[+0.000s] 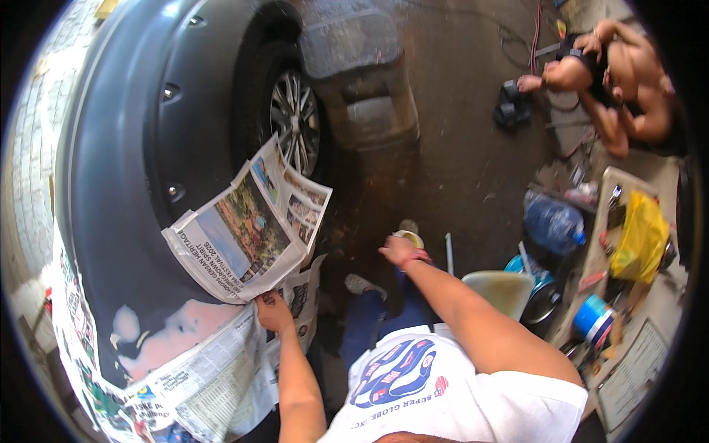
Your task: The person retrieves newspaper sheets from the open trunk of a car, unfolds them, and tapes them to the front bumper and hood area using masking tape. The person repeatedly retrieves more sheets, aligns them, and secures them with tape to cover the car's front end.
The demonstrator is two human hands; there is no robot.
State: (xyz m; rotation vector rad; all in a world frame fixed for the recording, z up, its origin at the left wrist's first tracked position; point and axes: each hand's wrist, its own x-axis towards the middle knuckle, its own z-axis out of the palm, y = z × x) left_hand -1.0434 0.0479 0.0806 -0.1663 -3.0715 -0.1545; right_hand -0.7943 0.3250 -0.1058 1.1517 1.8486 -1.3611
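My left hand (274, 312) is closed on the lower edge of a newspaper sheet (247, 229), pressing it near the corner of a dark car bumper (159, 244). The sheet lies across the bumper, and its far end sticks out in front of the wheel (294, 111). Lower on the bumper, a pink and white patch (173, 332) lies bare beside more newspaper (210, 373) covering the panel below. Away from the car, my right hand (399, 251) holds what looks like a roll of masking tape (410, 238), over my legs.
A grey plastic bin (362, 74) stands beside the wheel. On the right are a large blue water bottle (552, 223), a pale container (498, 292), a blue can (595, 320) and a yellow plastic bag (639, 236) on a bench. Another person (628, 74) sits at upper right.
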